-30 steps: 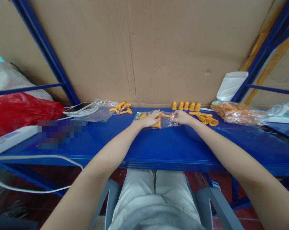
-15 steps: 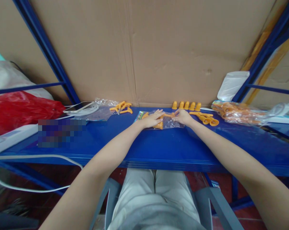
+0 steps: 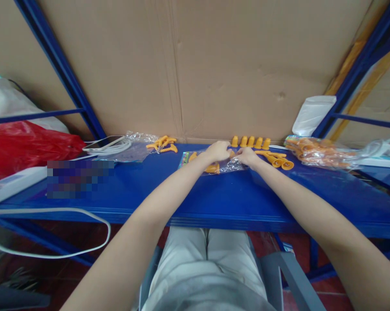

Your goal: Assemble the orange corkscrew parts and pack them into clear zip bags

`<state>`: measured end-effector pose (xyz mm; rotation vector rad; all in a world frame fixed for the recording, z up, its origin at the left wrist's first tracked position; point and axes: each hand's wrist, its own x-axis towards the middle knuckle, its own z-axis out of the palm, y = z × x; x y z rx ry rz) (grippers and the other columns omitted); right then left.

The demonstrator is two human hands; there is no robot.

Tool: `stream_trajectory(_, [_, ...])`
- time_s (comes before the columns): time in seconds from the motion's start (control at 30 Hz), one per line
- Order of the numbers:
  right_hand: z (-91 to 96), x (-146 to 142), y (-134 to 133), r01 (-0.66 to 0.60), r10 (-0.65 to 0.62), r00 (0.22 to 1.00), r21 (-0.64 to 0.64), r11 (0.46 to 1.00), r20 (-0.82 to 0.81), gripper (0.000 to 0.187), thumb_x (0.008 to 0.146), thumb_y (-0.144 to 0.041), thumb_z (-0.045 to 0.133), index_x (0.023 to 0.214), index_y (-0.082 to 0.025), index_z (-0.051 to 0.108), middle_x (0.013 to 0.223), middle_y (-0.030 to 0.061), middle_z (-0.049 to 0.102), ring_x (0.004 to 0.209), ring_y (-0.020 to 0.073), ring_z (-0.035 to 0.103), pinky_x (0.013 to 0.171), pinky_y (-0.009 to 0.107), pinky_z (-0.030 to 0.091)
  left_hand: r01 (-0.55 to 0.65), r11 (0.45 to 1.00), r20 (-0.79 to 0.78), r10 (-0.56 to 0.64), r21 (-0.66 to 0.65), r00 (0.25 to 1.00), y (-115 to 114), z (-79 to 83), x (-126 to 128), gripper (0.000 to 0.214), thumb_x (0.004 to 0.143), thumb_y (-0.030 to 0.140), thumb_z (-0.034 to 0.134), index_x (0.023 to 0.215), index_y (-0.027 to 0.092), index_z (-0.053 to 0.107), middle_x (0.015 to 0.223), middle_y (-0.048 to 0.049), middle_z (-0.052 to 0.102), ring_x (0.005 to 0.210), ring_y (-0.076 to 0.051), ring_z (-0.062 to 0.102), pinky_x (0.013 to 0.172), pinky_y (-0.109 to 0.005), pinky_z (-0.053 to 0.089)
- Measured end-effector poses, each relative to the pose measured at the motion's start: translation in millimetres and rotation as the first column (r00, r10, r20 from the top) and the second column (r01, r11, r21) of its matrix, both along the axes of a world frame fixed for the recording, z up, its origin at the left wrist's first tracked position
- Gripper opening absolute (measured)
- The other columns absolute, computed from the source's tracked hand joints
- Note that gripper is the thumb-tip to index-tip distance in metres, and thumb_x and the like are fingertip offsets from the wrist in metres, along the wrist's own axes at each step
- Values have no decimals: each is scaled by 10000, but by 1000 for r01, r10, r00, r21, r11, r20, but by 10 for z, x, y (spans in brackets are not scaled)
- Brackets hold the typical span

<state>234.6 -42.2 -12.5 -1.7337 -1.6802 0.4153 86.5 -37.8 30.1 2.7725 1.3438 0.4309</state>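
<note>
A clear plastic bag [image 3: 225,167] with a colourful printed header and orange plastic pieces [image 3: 212,168] inside lies flat on the blue table. My left hand [image 3: 218,151] is over the bag's far middle, its fingers curled down at the film beside an orange piece. At the bag's right end, my right hand [image 3: 247,157] pinches the crinkled film. The fingertips of both hands are partly hidden and sit close together. Just right of my right hand are orange horn-shaped pieces [image 3: 275,160]. Behind the hands, several orange cups [image 3: 251,141] stand in a row.
Orange handle-like pieces [image 3: 164,143] lie beside another clear bag [image 3: 135,151] and a coiled white cable [image 3: 112,147]. At right is a filled bag of orange pieces [image 3: 321,152]. A red bag [image 3: 29,149] sits far left. Cardboard [image 3: 214,77] walls the back.
My left hand has lifted from lying flat on the bag and shifted right, its fingers now curled near my right hand. The film at the right end is more bunched up.
</note>
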Motion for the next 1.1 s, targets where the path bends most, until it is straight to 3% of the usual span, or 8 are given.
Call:
stream_trajectory(0.1, [40, -13, -51, -49, 46, 998, -75, 996, -37, 122, 680, -191, 659, 592, -172, 576, 571, 32, 604, 575, 166, 587, 535, 269, 479, -123, 992, -58, 121, -36, 991, -30, 85, 230, 484, 896, 372, 424, 1180, 52, 649, 1206, -188, 653, 1131, -296, 612, 932, -351, 496])
stream_trajectory(0.17, [72, 9, -71, -103, 99, 994, -100, 990, -40, 105, 679, -214, 689, 633, -162, 611, 616, 53, 637, 604, 175, 603, 573, 287, 501, -160, 985, -110, 152, -67, 982, -30, 111, 348, 470, 844, 344, 490, 1180, 62, 657, 1224, -184, 646, 1131, -297, 614, 907, -329, 511])
stream_trajectory(0.33, [108, 143, -45, -270, 273, 962, -152, 951, -4, 246, 682, -394, 731, 703, -168, 637, 682, 72, 669, 635, 199, 621, 592, 327, 529, -187, 966, -253, 139, -177, 957, 46, 175, 475, 551, 696, 275, 622, 1222, 115, 651, 1269, -148, 630, 1134, -312, 612, 905, -322, 521])
stream_trajectory(0.47, [95, 197, -24, -343, 344, 939, -149, 927, -18, 240, 700, -387, 708, 716, -168, 610, 667, 54, 654, 579, 164, 592, 559, 297, 507, -185, 965, -328, 116, -188, 938, 103, 240, 495, 627, 637, 297, 694, 1239, 131, 644, 1290, -139, 617, 1122, -329, 614, 932, -343, 512])
stream_trajectory(0.63, [100, 179, -16, -307, 301, 952, -137, 942, -60, 209, 657, -318, 729, 764, -163, 639, 616, 25, 624, 554, 145, 563, 560, 276, 480, -193, 973, -431, 121, -128, 894, 46, 230, 532, 530, 678, 291, 682, 1178, 115, 678, 1238, -150, 647, 1113, -319, 616, 894, -345, 530])
stream_trajectory(0.8, [113, 165, -9, -305, 303, 952, -109, 946, -39, 170, 598, -190, 723, 759, -160, 677, 602, 12, 628, 614, 175, 592, 630, 296, 497, -185, 981, -409, 148, -53, 901, -40, 177, 555, 544, 692, 265, 676, 1214, 114, 652, 1251, -166, 635, 1123, -310, 612, 903, -342, 521])
stream_trajectory(1.0, [92, 195, 6, -303, 305, 952, -91, 949, 14, 280, 564, -25, 571, 761, -163, 715, 635, 6, 659, 670, 198, 624, 670, 303, 505, -254, 952, -441, 156, -171, 884, -121, 232, 563, 468, 682, 286, 693, 1139, 186, 697, 1151, -131, 689, 1070, -305, 631, 914, -379, 507])
stream_trajectory(1.1, [92, 202, 12, -315, 317, 948, -71, 946, 25, 319, 570, -25, 562, 812, -153, 726, 613, 3, 653, 649, 193, 614, 683, 326, 512, -307, 947, -446, 237, -90, 863, -173, 221, 603, 461, 711, 339, 706, 1149, 198, 685, 1197, -136, 665, 1106, -317, 606, 911, -417, 495])
